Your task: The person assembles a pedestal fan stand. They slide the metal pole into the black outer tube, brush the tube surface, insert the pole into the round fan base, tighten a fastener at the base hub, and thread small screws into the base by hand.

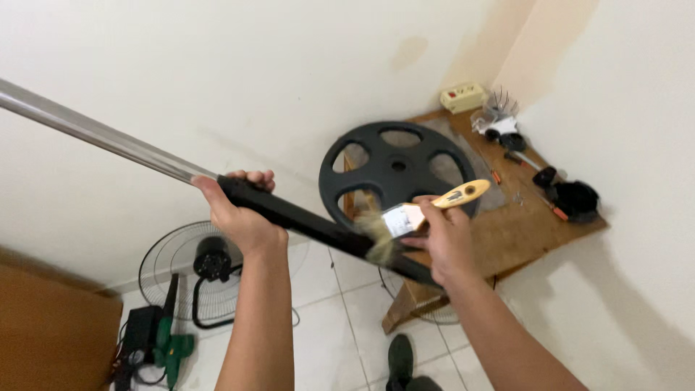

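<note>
My left hand (242,213) grips a long pole where its black sleeve (311,223) meets the bare silver tube (94,134); the pole runs from upper left down to the right. My right hand (445,239) holds a paintbrush (423,210) by its yellow handle. The pale bristles are blurred and touch the black sleeve. Behind the brush a black round fan base (397,168) with several cutouts stands on a wooden table (521,232).
On the table's far side lie a black cap (575,199), screwdrivers (554,210), a wire guard piece (499,108) and a cream power strip (463,96). A fan grille with motor (206,271) and a green power tool (168,347) are on the tiled floor. White walls meet in the corner.
</note>
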`<state>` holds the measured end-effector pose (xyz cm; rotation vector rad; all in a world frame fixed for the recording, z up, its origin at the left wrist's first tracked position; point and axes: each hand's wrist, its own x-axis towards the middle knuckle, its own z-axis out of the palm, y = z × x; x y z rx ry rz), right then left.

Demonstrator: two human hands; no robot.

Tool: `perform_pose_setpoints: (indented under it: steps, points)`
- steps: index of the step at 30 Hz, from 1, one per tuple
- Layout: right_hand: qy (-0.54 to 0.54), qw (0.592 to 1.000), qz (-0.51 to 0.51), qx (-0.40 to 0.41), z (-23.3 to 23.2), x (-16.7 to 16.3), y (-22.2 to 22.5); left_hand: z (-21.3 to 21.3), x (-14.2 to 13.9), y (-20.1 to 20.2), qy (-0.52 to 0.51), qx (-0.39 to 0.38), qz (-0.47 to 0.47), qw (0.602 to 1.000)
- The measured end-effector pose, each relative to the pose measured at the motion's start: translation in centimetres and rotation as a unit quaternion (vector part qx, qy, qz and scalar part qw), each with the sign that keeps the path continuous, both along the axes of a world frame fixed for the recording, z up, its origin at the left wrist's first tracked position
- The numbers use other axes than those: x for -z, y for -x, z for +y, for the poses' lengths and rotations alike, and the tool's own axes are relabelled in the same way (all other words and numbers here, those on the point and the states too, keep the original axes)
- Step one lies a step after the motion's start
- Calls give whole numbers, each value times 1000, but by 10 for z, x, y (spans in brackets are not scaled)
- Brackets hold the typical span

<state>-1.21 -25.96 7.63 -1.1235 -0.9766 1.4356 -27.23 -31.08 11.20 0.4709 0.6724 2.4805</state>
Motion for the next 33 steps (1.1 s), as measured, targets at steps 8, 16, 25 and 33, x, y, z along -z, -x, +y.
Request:
perform_pose_setpoints:
  steps: [8, 16, 25, 33]
  points:
    - [-124, 990, -68, -8, 125, -27, -32, 113, 7, -58, -27, -4, -48, 998]
    - [-228, 789, -563, 92, 221, 29, -207, 146, 32, -46, 76, -94, -168, 978]
    - [-354, 734, -557, 157, 251, 47, -236, 159, 50, -39, 61, -118, -183, 974]
    - [-90, 966, -217, 107, 306, 130, -253, 153, 48, 1, 26, -113, -206, 972]
